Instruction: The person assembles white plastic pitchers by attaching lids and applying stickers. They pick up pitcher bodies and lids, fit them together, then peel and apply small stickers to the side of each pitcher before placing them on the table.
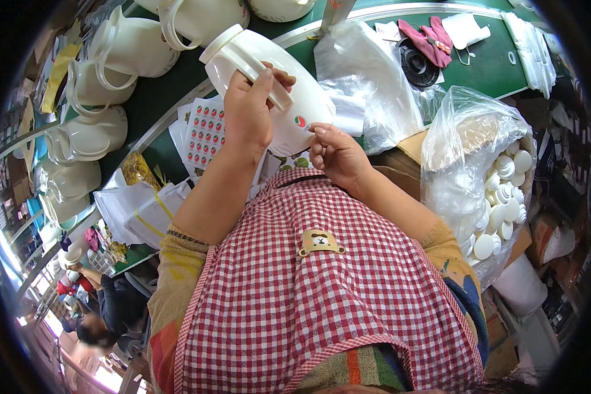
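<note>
My left hand [251, 110] is wrapped round the handle of a glossy white plastic jug [302, 82], which lies tilted in front of me, its rimmed end to the far left. A small round red and green sticker [301, 121] sits on the jug's side near its lower end. Just right of that sticker, the fingertips of my right hand [338, 151] are pinched together close against the jug; whatever is between them is too small to make out. Left of the jug and partly under my left arm lies a sheet of matching stickers [205, 134].
Several white jugs [88, 134] line the table's left and far side. A clear plastic bag [440, 141] of white round caps stands at right. Clear plastic film [368, 79], a black round part [419, 62] and a pink cloth [429, 41] lie on the green tabletop. Another person [115, 302] sits at lower left.
</note>
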Available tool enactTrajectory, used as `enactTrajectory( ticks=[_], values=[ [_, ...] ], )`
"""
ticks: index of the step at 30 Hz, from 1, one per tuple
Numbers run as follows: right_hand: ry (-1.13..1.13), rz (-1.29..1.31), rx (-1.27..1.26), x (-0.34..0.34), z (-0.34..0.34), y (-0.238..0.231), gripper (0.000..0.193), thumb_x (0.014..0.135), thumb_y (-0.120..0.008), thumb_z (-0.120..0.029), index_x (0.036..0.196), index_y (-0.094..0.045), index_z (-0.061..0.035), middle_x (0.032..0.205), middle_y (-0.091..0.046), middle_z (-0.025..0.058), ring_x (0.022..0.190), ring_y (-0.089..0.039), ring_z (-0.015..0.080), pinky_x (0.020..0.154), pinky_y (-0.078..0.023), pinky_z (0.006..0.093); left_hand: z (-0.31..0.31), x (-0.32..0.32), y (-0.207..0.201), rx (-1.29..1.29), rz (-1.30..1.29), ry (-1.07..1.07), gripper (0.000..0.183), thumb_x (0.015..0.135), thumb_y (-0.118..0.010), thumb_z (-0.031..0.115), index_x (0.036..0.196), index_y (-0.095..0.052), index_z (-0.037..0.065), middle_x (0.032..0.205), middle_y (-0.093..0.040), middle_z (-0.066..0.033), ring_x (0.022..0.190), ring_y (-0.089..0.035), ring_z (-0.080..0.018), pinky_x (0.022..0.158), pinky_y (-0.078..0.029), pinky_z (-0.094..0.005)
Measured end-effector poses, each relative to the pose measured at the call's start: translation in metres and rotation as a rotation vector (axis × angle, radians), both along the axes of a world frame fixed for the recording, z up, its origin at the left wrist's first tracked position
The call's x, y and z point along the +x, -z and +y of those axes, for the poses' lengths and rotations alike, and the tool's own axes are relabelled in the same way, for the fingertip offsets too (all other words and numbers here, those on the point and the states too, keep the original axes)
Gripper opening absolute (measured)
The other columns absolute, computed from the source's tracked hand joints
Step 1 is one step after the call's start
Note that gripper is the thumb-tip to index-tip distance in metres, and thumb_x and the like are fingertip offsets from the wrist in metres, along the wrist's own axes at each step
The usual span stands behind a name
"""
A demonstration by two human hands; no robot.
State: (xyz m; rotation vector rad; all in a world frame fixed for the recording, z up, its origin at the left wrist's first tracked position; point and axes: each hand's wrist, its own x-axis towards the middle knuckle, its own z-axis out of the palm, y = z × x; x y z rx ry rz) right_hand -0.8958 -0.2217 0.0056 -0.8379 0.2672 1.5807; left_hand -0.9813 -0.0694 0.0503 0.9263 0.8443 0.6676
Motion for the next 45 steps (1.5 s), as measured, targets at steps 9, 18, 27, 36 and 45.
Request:
enactTrajectory(
  ticks=[9, 18, 27, 36, 45],
  values=[
    [0.045, -0.02, -0.012, -0.003, 0.003, 0.003, 0.024, 0.084, -0.062, -0.02, 0.101, -0.056, -0.0045, 0.066, -0.053, 0.0024, 0.057, -0.049, 0.0131, 0.051, -0.04, 0.0237, -0.003, 0.003, 0.002, 0.031, -0.021, -0.025, 0.018, 0.094, -0.047, 0.014, 0.108, -0.048, 0.003, 0.091, -0.06, -0.01, 0.087, -0.06, -0.0189, 0.084, -0.048, -0.0341],
    [0.03, -0.064, -0.065, -0.005, 0.004, 0.0, 0.025, 0.086, -0.057, -0.02, 0.105, -0.057, -0.0041, 0.068, -0.054, 0.0027, 0.058, -0.049, 0.0137, 0.052, -0.04, 0.0245, -0.002, 0.002, 0.004, 0.018, -0.03, -0.024, 0.02, 0.094, -0.048, 0.013, 0.11, -0.048, 0.002, 0.091, -0.06, -0.01, 0.087, -0.061, -0.0194, 0.083, -0.049, -0.0344],
    [0.059, -0.097, -0.133, -0.012, 0.007, -0.008, 0.021, 0.086, -0.059, -0.018, 0.102, -0.058, -0.0046, 0.068, -0.055, 0.0026, 0.056, -0.051, 0.0128, 0.052, -0.041, 0.0239, -0.001, 0.001, 0.004, 0.006, -0.019, -0.062, 0.021, 0.094, -0.048, 0.013, 0.111, -0.048, 0.001, 0.091, -0.059, -0.0107, 0.086, -0.061, -0.0201, 0.085, -0.049, -0.0349],
    [0.053, -0.39, -0.255, -0.021, 0.023, -0.017, 0.013, 0.083, -0.062, -0.017, 0.087, -0.058, -0.005, 0.061, -0.057, 0.003, 0.047, -0.051, 0.0121, 0.044, -0.037, 0.0217, -0.004, 0.003, 0.003, 0.027, -0.086, -0.095, 0.015, 0.092, -0.047, 0.009, 0.105, -0.046, 0.001, 0.088, -0.058, -0.0104, 0.082, -0.062, -0.0198, 0.075, -0.049, -0.0306],
    [0.105, -0.579, -0.281, -0.024, 0.028, -0.014, 0.015, 0.08, -0.064, -0.012, 0.078, -0.054, -0.0017, 0.06, -0.055, 0.0043, 0.046, -0.05, 0.0119, 0.044, -0.041, 0.024, -0.005, 0.003, 0.004, 0.017, -0.104, -0.103, 0.014, 0.092, -0.048, 0.008, 0.104, -0.045, 0.001, 0.088, -0.058, -0.0107, 0.081, -0.062, -0.0197, 0.073, -0.049, -0.0294]
  ],
)
